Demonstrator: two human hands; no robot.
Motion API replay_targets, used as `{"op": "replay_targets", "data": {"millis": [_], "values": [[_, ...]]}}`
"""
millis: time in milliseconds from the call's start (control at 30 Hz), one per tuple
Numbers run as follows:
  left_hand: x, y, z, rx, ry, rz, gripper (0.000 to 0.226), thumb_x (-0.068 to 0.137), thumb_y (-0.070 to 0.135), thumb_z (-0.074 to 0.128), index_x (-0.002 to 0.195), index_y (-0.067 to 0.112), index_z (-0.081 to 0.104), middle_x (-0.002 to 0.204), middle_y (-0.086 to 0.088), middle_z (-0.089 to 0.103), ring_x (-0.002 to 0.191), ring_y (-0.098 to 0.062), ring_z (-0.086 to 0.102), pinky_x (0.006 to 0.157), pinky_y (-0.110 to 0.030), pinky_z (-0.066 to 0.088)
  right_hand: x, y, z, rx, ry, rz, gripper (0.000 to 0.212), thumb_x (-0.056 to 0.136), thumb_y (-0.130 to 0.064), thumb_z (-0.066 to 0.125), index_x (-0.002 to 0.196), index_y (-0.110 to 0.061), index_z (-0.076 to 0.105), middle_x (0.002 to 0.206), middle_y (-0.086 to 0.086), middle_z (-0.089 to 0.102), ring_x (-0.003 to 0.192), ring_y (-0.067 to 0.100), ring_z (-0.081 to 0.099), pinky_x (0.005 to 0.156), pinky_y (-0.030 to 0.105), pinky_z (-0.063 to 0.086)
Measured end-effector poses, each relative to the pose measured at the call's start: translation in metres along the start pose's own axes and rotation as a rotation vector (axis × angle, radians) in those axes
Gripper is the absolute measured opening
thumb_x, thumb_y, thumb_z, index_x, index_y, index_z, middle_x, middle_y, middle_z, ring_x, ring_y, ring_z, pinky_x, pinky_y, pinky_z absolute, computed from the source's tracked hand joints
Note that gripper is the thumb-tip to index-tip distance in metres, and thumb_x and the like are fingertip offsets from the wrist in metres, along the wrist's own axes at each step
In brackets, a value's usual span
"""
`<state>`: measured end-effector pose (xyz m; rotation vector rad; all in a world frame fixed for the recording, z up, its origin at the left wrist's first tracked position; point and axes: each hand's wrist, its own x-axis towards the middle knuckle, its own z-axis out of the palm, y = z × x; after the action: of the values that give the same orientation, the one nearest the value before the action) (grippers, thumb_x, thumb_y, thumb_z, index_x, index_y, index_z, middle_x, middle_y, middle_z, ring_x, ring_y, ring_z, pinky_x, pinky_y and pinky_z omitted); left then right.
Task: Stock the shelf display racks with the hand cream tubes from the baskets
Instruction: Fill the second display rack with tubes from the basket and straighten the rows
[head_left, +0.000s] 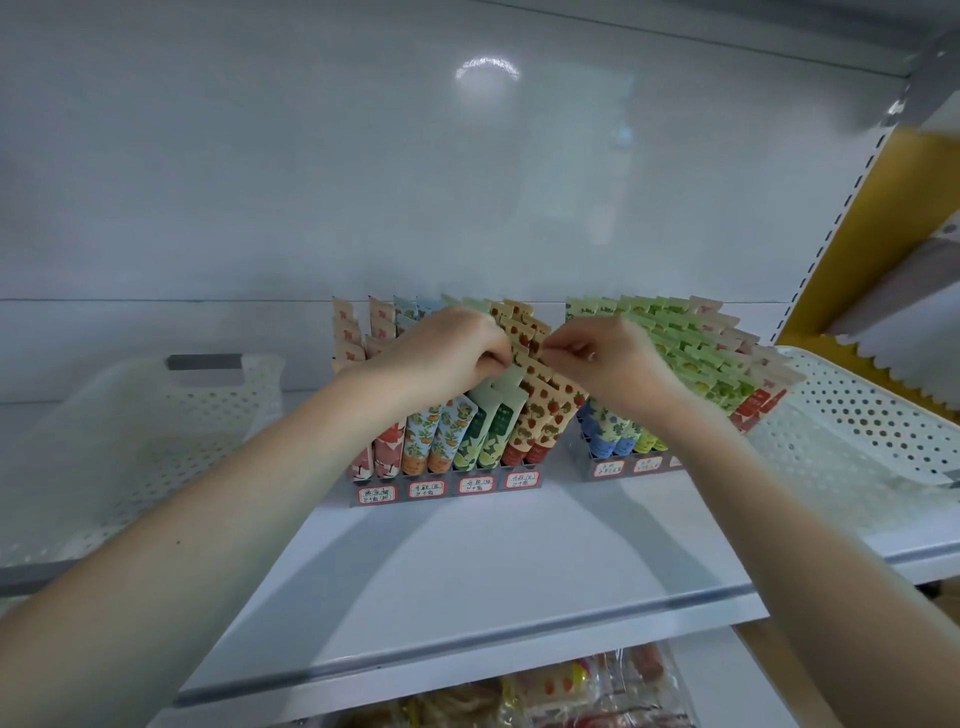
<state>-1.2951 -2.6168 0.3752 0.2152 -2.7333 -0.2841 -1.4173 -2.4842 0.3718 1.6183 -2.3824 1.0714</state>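
The white shelf (467, 561) bears a left basket (130, 441), left rack (447, 500), right rack (626, 470) and right basket (857, 415).

i see a left rack (447, 492) and a right rack (626, 466) side by side, both packed with tubes leaning back, caps down. green tubes (493, 428) and strawberry tubes (543, 415) fill the left rack's right-hand slots. a white perforated left basket (130, 415) and right basket (862, 410) flank them.
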Motion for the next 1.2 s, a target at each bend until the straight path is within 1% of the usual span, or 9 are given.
{"op": "replay_targets", "data": {"millis": [100, 233, 300, 500, 633, 733, 833, 1033, 1200], "values": [[0.007, 0.008, 0.002, -0.033, 0.053, 0.009, 0.02, 0.092, 0.011, 0.055, 0.105, 0.008, 0.069, 0.105, -0.003, 0.065, 0.092, -0.011, 0.053, 0.081, -0.019, 0.034, -0.001, 0.011, -0.019, -0.051, 0.05, 0.043, 0.013, 0.088, -0.009, 0.06, 0.094, -0.007, 0.071, 0.085, 0.0, 0.065, 0.066, -0.003, 0.052, 0.061, -0.004, 0.039], [0.019, 0.02, 0.014, -0.021, 0.01, 0.024, 0.019, 0.092, 0.014, 0.056, 0.105, 0.009, 0.07, 0.104, -0.004, 0.064, 0.102, -0.019, 0.054, 0.091, -0.032, 0.042, -0.009, 0.023, -0.026, -0.129, -0.007, 0.06, 0.015, 0.088, -0.007, 0.058, 0.093, -0.005, 0.071, 0.088, 0.002, 0.066, 0.076, 0.01, 0.055, 0.067, 0.009, 0.04], [0.024, 0.021, 0.02, -0.006, -0.018, 0.025, 0.02, 0.091, 0.013, 0.056, 0.106, 0.011, 0.07, 0.105, -0.003, 0.064, 0.104, -0.02, 0.053, 0.093, -0.035, 0.042, -0.012, 0.026, -0.023, -0.141, -0.04, 0.067, 0.014, 0.088, -0.007, 0.058, 0.094, -0.005, 0.071, 0.087, 0.001, 0.064, 0.077, 0.01, 0.054, 0.065, 0.008, 0.04], [0.036, 0.02, 0.027, 0.053, -0.117, 0.001, 0.017, 0.089, 0.014, 0.06, 0.102, 0.015, 0.071, 0.107, -0.002, 0.064, 0.106, -0.021, 0.055, 0.092, -0.033, 0.043, -0.013, 0.035, -0.01, -0.161, -0.09, 0.071, 0.015, 0.088, -0.009, 0.059, 0.097, -0.007, 0.07, 0.086, -0.001, 0.063, 0.075, 0.009, 0.053, 0.06, 0.008, 0.038], [0.038, 0.016, 0.03, 0.087, -0.124, -0.005, 0.017, 0.09, 0.015, 0.06, 0.102, 0.017, 0.072, 0.108, -0.001, 0.064, 0.108, -0.022, 0.054, 0.092, -0.035, 0.043, -0.012, 0.036, -0.007, -0.183, -0.076, 0.063, 0.016, 0.088, -0.008, 0.059, 0.099, -0.007, 0.07, 0.089, 0.002, 0.064, 0.077, 0.01, 0.051, 0.069, 0.02, 0.041], [0.038, 0.015, 0.029, 0.098, -0.114, -0.008, 0.018, 0.09, 0.015, 0.059, 0.104, 0.017, 0.071, 0.111, -0.001, 0.064, 0.11, -0.022, 0.052, 0.094, -0.034, 0.041, -0.012, 0.035, -0.005, -0.171, -0.068, 0.056, 0.016, 0.088, -0.006, 0.059, 0.098, -0.005, 0.07, 0.095, 0.005, 0.067, 0.08, 0.01, 0.053, 0.074, 0.022, 0.043], [0.038, 0.013, 0.029, 0.103, -0.12, -0.02, 0.017, 0.09, 0.013, 0.059, 0.102, 0.016, 0.071, 0.11, -0.003, 0.063, 0.109, -0.023, 0.052, 0.093, -0.035, 0.042, -0.011, 0.033, -0.001, -0.156, -0.057, 0.028, 0.016, 0.087, -0.004, 0.059, 0.098, -0.005, 0.071, 0.098, 0.007, 0.068, 0.086, 0.017, 0.059, 0.079, 0.024, 0.046], [0.037, 0.009, 0.029, 0.075, -0.127, -0.04, 0.017, 0.091, 0.011, 0.058, 0.102, 0.012, 0.071, 0.111, -0.005, 0.064, 0.107, -0.023, 0.054, 0.09, -0.032, 0.042, -0.01, 0.034, 0.003, -0.18, -0.052, 0.017, 0.017, 0.088, -0.006, 0.058, 0.097, -0.008, 0.072, 0.097, 0.006, 0.069, 0.089, 0.02, 0.062, 0.079, 0.029, 0.048], [0.036, 0.01, 0.028, 0.076, -0.115, -0.035, 0.018, 0.091, 0.008, 0.056, 0.099, 0.011, 0.072, 0.108, -0.007, 0.063, 0.104, -0.025, 0.055, 0.087, -0.034, 0.044, -0.01, 0.034, 0.005, -0.199, -0.033, -0.003, 0.017, 0.088, -0.007, 0.059, 0.097, -0.008, 0.072, 0.098, 0.006, 0.068, 0.089, 0.02, 0.061, 0.076, 0.026, 0.046]]}}
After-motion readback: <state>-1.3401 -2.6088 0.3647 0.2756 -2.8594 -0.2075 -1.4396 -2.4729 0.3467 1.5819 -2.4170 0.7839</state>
